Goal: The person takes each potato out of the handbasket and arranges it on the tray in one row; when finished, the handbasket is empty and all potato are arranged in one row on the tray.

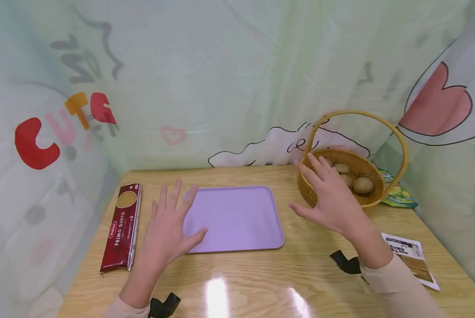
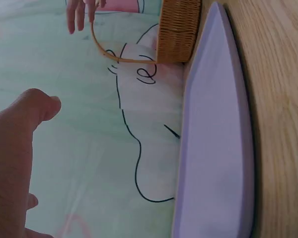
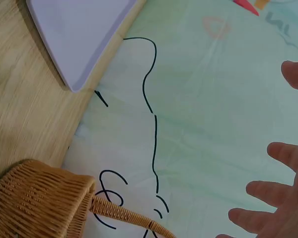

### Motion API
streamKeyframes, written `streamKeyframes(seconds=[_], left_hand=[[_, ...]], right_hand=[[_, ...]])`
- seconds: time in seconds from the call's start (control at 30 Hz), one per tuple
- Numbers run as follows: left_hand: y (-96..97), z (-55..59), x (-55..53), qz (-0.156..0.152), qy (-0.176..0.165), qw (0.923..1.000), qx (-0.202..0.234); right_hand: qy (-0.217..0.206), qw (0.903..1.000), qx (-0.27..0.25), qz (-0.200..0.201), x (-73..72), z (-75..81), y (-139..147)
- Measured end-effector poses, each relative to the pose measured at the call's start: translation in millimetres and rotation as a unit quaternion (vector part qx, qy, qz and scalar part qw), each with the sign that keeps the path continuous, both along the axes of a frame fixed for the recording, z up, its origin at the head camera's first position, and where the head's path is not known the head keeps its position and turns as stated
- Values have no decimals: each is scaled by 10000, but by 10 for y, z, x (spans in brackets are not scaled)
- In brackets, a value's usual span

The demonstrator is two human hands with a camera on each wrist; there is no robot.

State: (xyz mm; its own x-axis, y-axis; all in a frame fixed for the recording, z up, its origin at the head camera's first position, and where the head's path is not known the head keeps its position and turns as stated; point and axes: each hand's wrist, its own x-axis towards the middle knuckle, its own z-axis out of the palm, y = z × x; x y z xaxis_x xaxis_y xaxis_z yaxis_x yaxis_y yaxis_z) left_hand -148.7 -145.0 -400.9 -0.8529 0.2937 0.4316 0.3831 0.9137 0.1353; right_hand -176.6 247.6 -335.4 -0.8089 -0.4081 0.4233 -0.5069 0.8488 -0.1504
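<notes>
My left hand hovers with fingers spread over the left edge of a lilac tray, holding nothing. Fingers also spread, my right hand is raised in front of a wicker basket and overlaps its left part in the head view. Several brown, potato-like round things lie inside the basket, some hidden behind the fingers. The right wrist view shows the basket and its handle below the right hand. In the left wrist view the thumb is extended, apart from the tray.
A red spaghetti packet lies at the table's left side. To the right are a white and brown packet and a green bag partly behind the basket. A printed curtain hangs along the back of the wooden table.
</notes>
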Motion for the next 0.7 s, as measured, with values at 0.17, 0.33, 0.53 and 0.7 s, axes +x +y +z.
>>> streamKeyframes(seconds=[0.17,0.33,0.53,0.7], left_hand=[[-53,-227,-30,-50,-256,9965,799],[-112,-444,-56,52,-519,9900,1312],[-181,-695,-101,243,-777,9860,1458],[-217,-823,-146,253,-1208,9769,1744]], right_hand=[[10,9999,-93,-61,-62,36,89],[119,9997,-175,-88,-154,79,189],[204,9995,-222,-75,-285,113,348],[116,9989,-408,-198,-388,128,515]])
